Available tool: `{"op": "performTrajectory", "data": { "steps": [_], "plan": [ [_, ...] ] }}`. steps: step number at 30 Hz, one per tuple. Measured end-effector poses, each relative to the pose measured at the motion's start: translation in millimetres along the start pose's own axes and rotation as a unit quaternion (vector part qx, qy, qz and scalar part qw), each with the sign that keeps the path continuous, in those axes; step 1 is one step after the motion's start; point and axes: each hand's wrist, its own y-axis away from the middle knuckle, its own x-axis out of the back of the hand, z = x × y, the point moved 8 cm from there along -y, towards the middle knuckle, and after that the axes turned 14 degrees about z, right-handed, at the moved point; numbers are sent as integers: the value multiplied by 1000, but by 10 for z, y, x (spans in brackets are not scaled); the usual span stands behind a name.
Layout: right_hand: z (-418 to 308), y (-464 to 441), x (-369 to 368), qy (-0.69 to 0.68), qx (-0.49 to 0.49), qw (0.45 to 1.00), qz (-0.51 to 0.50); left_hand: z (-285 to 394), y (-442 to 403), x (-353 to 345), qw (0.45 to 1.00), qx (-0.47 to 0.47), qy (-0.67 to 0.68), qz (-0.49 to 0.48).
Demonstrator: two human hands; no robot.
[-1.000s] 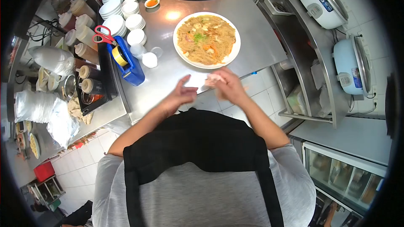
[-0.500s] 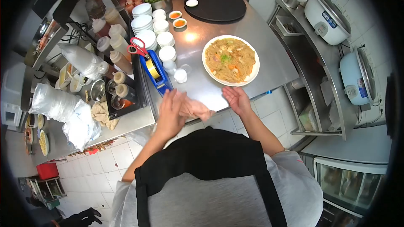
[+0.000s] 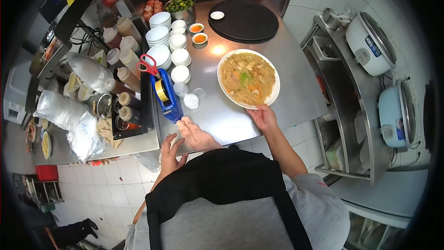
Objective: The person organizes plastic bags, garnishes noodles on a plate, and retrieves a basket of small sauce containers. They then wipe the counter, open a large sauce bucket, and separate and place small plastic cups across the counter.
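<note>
A white plate (image 3: 276, 88) of fried noodles (image 3: 247, 81), topped with a bit of green garnish, is at the near side of the steel counter. My right hand (image 3: 264, 119) grips its near rim, the fingers partly hidden beneath it. Near the counter's front edge lies a crumpled pink cloth (image 3: 198, 135). My left hand (image 3: 171, 153) is just left of the cloth, fingers apart and holding nothing. Beyond it is a blue tape dispenser (image 3: 170, 107) with red-handled scissors (image 3: 148, 65) at its far end.
Stacked white dishes (image 3: 158, 56), two orange sauce dishes (image 3: 200, 39), a pot of green limes (image 3: 180, 8) and a black round tray (image 3: 243, 18) stand farther back. Sauce bottles (image 3: 128, 79) fill the left side. Rice cookers (image 3: 370, 44) sit on the right shelf. A black-gloved hand (image 3: 88, 228) shows lower left.
My left hand has let go of the cloth, which now lies on the counter, and moved back. My right hand has taken hold of the plate's rim; the plate has shifted slightly left.
</note>
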Motion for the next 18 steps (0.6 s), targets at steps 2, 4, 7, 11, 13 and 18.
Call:
{"op": "performTrajectory", "data": {
  "steps": [2,4,7,11,13,18],
  "plan": [
    [-112,-148,-70,-12,-28,1000,3,18,16,-178,1000,-3,-4,4],
    [-282,-255,-246,7,-16,1000,-11,81,0,-273,1000,15,-13,20],
    [-665,-398,-531,63,36,997,-40,62,-21,-442,998,28,-45,41],
    [-1151,-834,-1063,92,59,993,-48,-19,-4,-656,992,47,-98,62],
    [-1293,-1100,-1377,95,71,992,-37,-89,31,-761,985,46,-155,54],
    [-1445,-2276,-1895,44,76,993,-74,-241,111,-910,966,10,-246,79]
  ]
}}
